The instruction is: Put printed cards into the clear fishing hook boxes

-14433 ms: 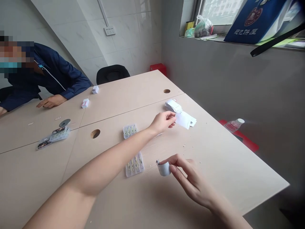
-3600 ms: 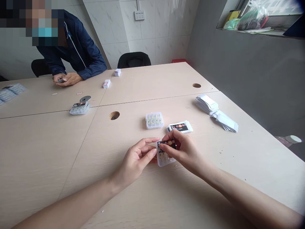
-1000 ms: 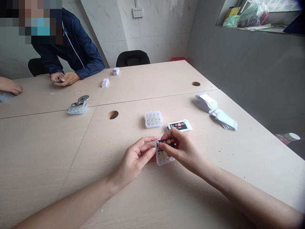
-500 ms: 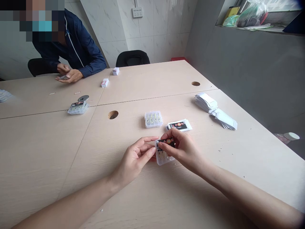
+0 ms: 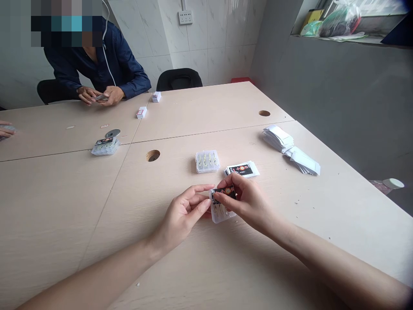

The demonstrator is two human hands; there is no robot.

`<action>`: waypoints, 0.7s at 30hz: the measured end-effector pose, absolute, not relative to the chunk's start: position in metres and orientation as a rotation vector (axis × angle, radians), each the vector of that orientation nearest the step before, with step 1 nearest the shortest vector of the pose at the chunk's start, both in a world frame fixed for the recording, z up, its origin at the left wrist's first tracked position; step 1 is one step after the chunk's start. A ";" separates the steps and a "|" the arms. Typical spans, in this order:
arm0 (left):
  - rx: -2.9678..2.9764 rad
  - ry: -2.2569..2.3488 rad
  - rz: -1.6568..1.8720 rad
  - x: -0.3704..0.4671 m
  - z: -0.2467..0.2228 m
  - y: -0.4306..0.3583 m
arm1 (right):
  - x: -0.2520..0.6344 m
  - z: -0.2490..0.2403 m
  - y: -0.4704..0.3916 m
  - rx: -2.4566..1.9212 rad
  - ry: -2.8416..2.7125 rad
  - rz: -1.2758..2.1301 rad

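Note:
Between my two hands is a small clear plastic box (image 5: 218,216) with pale metal clip-like or hook-like pieces inside. My left hand (image 5: 183,213) is closed on its left edge, thumb in front and fingers behind. My right hand (image 5: 251,200) pinches a black printed label (image 5: 228,190) against the upper part of the box, thumb on the label's face. Some of its fingers are hidden behind. Just beyond lie a stack of similar labels (image 5: 247,168) and another clear box (image 5: 207,161) showing yellowish metal pieces.
White paper slips (image 5: 279,138) lie fanned to the right. Labelled clear boxes (image 5: 106,146) sit at left, near a metal disc (image 5: 112,133) and a table hole (image 5: 152,155). Across the table, a person in a dark blue jacket (image 5: 129,64) handles something small. Another hand (image 5: 4,129) shows at far left.
My hands, the box and the label stay almost still. The person opposite has shifted right and brought both hands together on the small item. At the far left edge, another person's hand has appeared.

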State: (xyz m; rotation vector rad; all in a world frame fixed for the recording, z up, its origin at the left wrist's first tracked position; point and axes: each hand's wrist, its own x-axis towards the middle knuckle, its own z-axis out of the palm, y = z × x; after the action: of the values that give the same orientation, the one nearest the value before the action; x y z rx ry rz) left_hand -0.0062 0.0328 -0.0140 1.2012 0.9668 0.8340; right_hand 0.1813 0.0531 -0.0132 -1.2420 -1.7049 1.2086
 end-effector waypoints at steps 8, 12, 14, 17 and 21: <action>1.199 0.966 0.835 -0.006 -0.014 0.033 | 0.182 -0.013 0.053 -1.246 -1.712 1.200; 1.203 0.969 0.832 -0.006 -0.013 0.033 | 0.181 -0.013 0.053 -1.248 -1.709 1.201; 1.201 0.971 0.832 -0.006 -0.013 0.033 | 0.181 -0.014 0.053 -1.250 -1.709 1.198; 1.198 0.971 0.837 -0.006 -0.013 0.033 | 0.182 -0.014 0.053 -1.251 -1.707 1.198; 1.196 0.975 0.843 -0.005 -0.013 0.034 | 0.182 -0.013 0.053 -1.255 -1.711 1.193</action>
State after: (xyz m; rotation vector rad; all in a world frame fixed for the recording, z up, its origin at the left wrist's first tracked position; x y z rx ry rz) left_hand -0.0051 0.0341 -0.0130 1.1959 0.9753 0.8426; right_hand 0.1815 0.0533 -0.0134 -1.2554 -1.7106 1.1930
